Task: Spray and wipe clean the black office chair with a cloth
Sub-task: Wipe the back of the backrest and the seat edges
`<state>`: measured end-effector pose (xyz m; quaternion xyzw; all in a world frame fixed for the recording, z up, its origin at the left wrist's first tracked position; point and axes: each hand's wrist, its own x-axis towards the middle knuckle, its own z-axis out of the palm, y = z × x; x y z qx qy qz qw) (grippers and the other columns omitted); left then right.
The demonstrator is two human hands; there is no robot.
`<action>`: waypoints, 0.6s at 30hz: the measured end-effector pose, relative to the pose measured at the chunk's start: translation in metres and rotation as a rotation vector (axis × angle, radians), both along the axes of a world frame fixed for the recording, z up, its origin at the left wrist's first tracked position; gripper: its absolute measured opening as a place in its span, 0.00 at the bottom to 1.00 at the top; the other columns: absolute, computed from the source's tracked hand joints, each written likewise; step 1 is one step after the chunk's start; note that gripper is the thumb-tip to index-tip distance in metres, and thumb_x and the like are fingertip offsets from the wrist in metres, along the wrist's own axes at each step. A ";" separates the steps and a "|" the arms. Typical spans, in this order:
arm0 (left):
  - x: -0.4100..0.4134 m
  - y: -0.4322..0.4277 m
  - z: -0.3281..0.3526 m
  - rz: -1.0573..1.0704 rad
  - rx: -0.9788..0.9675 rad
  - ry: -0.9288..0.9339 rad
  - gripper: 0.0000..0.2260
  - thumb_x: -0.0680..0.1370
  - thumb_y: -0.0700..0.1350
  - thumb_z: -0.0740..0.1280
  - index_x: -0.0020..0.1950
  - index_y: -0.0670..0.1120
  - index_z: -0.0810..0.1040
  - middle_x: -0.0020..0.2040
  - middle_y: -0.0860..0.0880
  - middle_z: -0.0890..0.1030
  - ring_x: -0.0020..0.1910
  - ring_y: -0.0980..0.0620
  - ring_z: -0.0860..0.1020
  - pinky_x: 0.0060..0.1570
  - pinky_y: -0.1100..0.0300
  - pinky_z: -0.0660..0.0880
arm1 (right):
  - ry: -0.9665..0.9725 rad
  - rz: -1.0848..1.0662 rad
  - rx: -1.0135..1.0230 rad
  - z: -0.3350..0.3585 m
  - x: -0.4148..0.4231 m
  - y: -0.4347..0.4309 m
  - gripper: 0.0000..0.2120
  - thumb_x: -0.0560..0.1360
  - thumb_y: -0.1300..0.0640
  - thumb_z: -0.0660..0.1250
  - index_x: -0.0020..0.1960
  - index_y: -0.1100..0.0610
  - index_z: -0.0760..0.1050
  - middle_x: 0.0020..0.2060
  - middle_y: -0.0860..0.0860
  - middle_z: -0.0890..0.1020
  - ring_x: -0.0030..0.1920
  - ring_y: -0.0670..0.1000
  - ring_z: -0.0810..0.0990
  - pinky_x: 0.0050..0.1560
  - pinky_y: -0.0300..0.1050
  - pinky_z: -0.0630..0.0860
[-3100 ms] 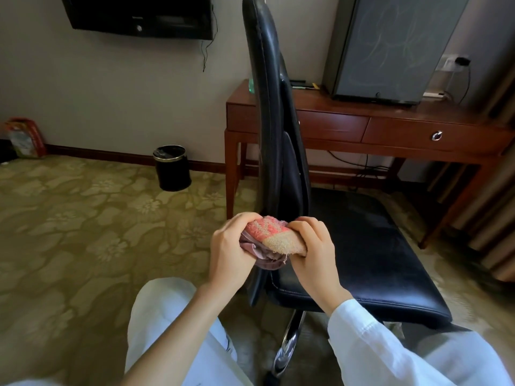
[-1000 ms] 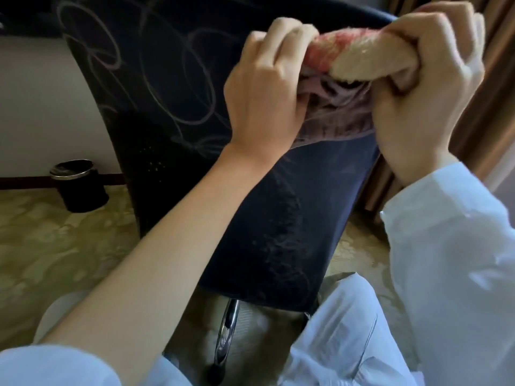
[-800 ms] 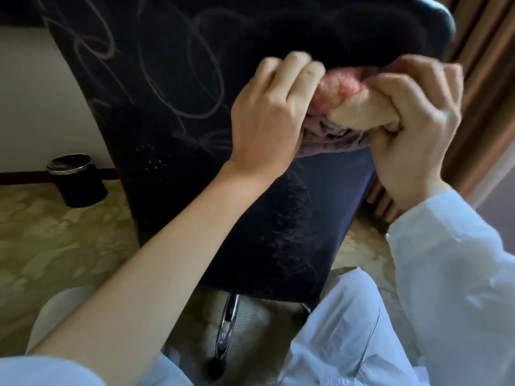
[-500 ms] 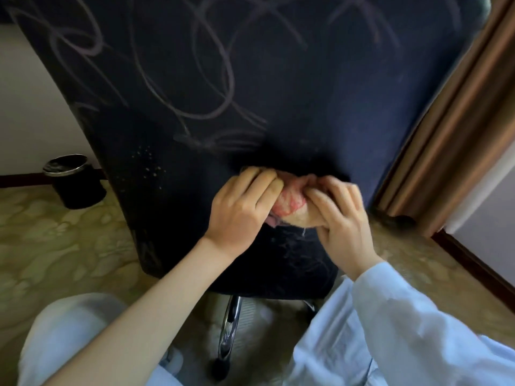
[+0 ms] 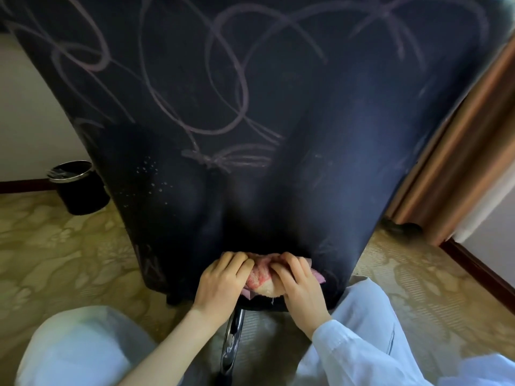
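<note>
**Black office chair (image 5: 250, 121): cloth (image 5: 260, 277) pressing low on its back**

I am facing the office chair from behind, its broad backrest filling my view. Looping pale scribbles (image 5: 223, 79) are covering the upper part, and fine spray droplets (image 5: 150, 174) are beading at lower left. I am pressing the cloth, pink and cream terry bunched over a mauve layer, against the backrest's bottom edge, just above the chrome post (image 5: 232, 338). My left hand (image 5: 220, 282) and right hand (image 5: 298, 288) are both gripping it, fingers curled over the wad. It is looking soft and light, so I am judging a bunched hold best; the chair may swivel under pressure.
</note>
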<state>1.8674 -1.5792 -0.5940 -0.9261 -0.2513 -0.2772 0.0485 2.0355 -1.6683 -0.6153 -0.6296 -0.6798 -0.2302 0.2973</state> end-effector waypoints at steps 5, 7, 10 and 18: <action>0.000 0.001 0.033 -0.012 0.124 -0.162 0.20 0.58 0.43 0.74 0.50 0.43 0.82 0.49 0.48 0.81 0.46 0.48 0.77 0.35 0.56 0.78 | 0.099 -0.026 0.092 0.024 0.004 0.000 0.17 0.68 0.67 0.71 0.56 0.60 0.78 0.57 0.52 0.72 0.54 0.53 0.71 0.52 0.46 0.77; 0.007 0.001 0.058 -0.012 0.172 -0.213 0.19 0.60 0.39 0.74 0.51 0.42 0.82 0.50 0.47 0.81 0.46 0.47 0.78 0.35 0.56 0.77 | 0.113 -0.042 0.163 0.049 0.009 0.000 0.13 0.73 0.63 0.64 0.56 0.60 0.78 0.56 0.53 0.73 0.55 0.55 0.72 0.54 0.45 0.75; 0.020 -0.001 0.101 -0.022 0.231 -0.287 0.16 0.65 0.39 0.71 0.53 0.42 0.82 0.51 0.47 0.81 0.48 0.47 0.78 0.35 0.56 0.77 | 0.111 -0.049 0.295 0.099 0.019 -0.005 0.14 0.71 0.65 0.64 0.54 0.63 0.79 0.54 0.57 0.76 0.54 0.57 0.72 0.56 0.41 0.69; 0.054 -0.031 0.264 0.001 0.528 -0.652 0.14 0.71 0.34 0.67 0.53 0.46 0.81 0.51 0.50 0.81 0.47 0.47 0.77 0.40 0.59 0.70 | -0.053 -0.040 0.705 0.268 0.046 -0.026 0.10 0.72 0.66 0.66 0.52 0.66 0.79 0.49 0.65 0.78 0.49 0.63 0.74 0.57 0.41 0.65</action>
